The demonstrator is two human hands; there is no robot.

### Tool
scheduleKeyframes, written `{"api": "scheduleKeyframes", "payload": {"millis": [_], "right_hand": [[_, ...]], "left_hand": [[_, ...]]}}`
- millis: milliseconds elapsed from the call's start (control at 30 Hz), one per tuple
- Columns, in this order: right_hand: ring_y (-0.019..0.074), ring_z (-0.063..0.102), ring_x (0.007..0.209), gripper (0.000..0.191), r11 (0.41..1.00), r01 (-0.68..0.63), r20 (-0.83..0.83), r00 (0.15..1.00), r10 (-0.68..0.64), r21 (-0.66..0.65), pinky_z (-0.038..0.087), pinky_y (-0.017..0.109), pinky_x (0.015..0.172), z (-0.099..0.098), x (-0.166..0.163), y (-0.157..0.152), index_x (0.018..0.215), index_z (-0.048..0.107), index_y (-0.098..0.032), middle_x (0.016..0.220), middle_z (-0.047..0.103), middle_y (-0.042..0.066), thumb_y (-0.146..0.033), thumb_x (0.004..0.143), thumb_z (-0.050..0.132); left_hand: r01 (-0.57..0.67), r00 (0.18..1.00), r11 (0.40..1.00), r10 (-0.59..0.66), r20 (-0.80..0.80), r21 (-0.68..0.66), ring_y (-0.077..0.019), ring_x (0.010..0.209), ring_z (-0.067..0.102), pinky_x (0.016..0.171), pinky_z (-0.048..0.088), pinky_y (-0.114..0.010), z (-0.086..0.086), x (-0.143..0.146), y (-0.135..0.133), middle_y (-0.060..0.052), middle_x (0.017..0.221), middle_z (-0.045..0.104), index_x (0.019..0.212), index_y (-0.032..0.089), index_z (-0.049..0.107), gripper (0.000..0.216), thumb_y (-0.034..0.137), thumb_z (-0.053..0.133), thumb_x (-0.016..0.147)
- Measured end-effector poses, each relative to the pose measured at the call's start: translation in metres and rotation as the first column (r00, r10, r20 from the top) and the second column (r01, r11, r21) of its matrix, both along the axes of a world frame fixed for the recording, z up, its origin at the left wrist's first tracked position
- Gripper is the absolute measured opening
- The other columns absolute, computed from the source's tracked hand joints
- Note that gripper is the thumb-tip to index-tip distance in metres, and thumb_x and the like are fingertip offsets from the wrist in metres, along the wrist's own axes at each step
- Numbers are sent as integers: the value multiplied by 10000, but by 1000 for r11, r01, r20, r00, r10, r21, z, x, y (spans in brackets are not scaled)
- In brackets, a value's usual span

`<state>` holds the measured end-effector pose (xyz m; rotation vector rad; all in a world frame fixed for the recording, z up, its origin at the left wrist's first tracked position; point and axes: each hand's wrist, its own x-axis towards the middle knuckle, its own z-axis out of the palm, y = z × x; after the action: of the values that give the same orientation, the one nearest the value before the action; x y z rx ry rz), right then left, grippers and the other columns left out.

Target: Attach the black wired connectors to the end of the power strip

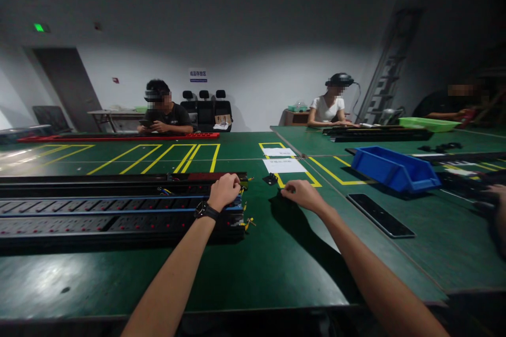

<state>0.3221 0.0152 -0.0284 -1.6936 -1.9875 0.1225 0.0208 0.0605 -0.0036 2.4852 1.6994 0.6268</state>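
My left hand, with a black watch on the wrist, is curled closed over the right end of a stack of long black power strips lying across the green table. Thin yellow and blue wires stick out of the strips' end near that hand. My right hand rests on the table with its fingers pinched together on something too small to make out. A small black part lies just ahead, between both hands.
A blue bin and a flat black strip lie to the right. White paper sheets sit inside yellow floor-tape boxes ahead. Three other people sit at the far side of the tables, beside a red strip and a green tray.
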Motion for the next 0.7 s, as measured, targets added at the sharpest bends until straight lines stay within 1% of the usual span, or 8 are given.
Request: {"api": "scheduleKeyframes", "payload": {"millis": [100,200,367,600,700], "right_hand": [[176,629,700,189,994,91,39,995,-94,53,340,263,600,2,7,1,787,749,-204,776,737,52,-309,885,626],[185,632,719,182,981,173,44,983,-178,93,334,267,590,3,18,1,802,763,-211,801,746,62,-315,884,639],[186,631,711,182,955,286,47,956,-290,81,322,263,569,1,34,4,805,761,-223,798,740,59,-345,888,655],[197,649,751,201,947,312,52,947,-316,80,320,260,581,-3,40,8,831,756,-221,835,753,65,-370,912,648],[197,642,731,203,942,322,-7,946,-323,94,327,268,582,-4,41,10,816,758,-210,819,751,73,-365,896,654]], "left_hand": [[-5,1000,1000,5,7,-3,-226,979,685,838,536,-331,1,0,-1,-54,1117,705,1021,259,689,200,282,508,939],[-6,1000,1000,6,14,-4,-224,973,688,838,535,-325,2,0,-1,-53,1112,706,1009,258,689,191,283,513,939],[-7,1000,1000,7,15,-2,-222,984,685,848,533,-321,2,1,-1,-50,1108,707,1017,265,694,202,289,509,940],[-4,1000,1000,4,7,9,-221,982,687,850,532,-319,1,1,0,-51,1097,707,1012,264,690,196,285,509,939],[-7,1000,1000,7,6,10,-222,981,689,851,533,-323,1,1,0,-50,1101,708,1007,266,686,189,287,510,942]]}}
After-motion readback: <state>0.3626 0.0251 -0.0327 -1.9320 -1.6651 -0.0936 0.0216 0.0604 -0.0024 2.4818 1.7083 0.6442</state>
